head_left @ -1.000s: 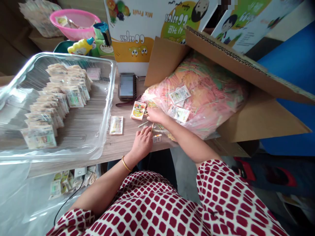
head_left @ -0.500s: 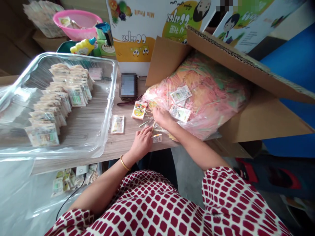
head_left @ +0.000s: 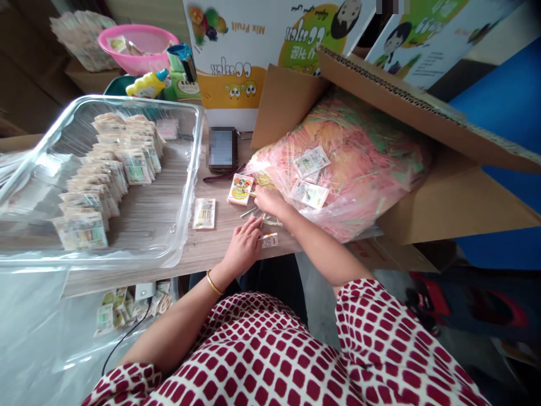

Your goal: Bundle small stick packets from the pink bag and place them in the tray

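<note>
My right hand [head_left: 269, 201] is closed on thin sticks [head_left: 251, 193], whose ends reach toward a small fruit-printed packet [head_left: 240, 189]. My left hand [head_left: 245, 239] rests on the table edge, fingers close together near loose sticks; what they hold, if anything, is too small to make out. By its fingertips lies a small clear wrapper [head_left: 269, 240]. Another packet [head_left: 204, 213] is flat on the table to the left. A large plastic bag of pink and green sticks [head_left: 346, 152] spills from a cardboard box [head_left: 448, 197], with two packets [head_left: 311, 161] on top.
On the left a clear plastic tray [head_left: 192, 169] holds rows of filled packets [head_left: 84, 230]. A phone [head_left: 222, 148] lies behind the small packets. Farther back stand a pink basin [head_left: 139, 62], a yellow bottle [head_left: 146, 84] and printed cartons [head_left: 230, 84].
My right hand has moved slightly left, away from the bag, toward the fruit-printed packet, with sticks now showing at its fingertips. My left hand has stayed nearly in place. The view has shifted slightly.
</note>
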The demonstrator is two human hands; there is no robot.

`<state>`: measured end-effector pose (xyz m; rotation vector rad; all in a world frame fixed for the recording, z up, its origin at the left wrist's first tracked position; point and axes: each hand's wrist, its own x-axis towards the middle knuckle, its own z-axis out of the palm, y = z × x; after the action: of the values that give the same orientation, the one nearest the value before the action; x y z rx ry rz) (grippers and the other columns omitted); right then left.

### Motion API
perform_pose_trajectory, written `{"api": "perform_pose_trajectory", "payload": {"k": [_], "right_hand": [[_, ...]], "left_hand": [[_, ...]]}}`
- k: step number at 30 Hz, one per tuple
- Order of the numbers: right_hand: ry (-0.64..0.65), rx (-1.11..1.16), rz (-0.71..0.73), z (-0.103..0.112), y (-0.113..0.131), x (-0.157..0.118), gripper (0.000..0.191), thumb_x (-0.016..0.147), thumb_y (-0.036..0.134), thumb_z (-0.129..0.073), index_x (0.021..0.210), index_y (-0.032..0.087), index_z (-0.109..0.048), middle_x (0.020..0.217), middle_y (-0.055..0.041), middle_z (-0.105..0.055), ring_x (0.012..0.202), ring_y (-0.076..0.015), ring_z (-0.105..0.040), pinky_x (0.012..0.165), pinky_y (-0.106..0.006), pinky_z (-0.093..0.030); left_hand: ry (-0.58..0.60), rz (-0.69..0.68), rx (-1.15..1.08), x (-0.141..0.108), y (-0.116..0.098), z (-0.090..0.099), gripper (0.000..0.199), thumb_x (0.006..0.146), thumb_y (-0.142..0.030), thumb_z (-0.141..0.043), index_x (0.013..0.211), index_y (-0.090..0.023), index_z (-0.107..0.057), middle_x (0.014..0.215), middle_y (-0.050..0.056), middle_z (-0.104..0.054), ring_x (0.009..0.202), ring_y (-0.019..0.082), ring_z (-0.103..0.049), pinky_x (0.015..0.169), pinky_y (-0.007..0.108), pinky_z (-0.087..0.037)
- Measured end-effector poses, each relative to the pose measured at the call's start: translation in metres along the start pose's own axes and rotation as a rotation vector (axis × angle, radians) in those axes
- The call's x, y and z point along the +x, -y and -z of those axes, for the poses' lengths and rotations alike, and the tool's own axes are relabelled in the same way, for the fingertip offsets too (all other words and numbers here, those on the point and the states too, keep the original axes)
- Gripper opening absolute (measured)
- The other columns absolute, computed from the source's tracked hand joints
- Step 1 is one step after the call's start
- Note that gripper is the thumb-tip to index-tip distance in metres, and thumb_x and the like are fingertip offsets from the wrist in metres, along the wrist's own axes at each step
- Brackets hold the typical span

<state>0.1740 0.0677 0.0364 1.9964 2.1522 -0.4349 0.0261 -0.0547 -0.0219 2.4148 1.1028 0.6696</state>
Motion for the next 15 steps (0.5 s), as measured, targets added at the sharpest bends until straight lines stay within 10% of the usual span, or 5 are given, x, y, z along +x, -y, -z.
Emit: {"api": "perform_pose_trajectory", "payload": {"k": [15], "right_hand": [[-0.093,-0.133,0.276,0.009,-0.012,-0.042,0.036,0.107,0.021,-0.032,0.132,0.007,-0.054,0.110,-0.0200,-0.074,0.099,-0.0294,-0.072,0.081,-0.034,-0.052]], "left_hand": [[-0.061,0.062,-0.225,-0.009,-0.003,0.008,0.019,0.099,-0.014,-0.048,0.104,-0.020,-0.065,0.136,0.013,-0.069,0.134,0.028,-0.058,0.108,0.047,-0.044]]}}
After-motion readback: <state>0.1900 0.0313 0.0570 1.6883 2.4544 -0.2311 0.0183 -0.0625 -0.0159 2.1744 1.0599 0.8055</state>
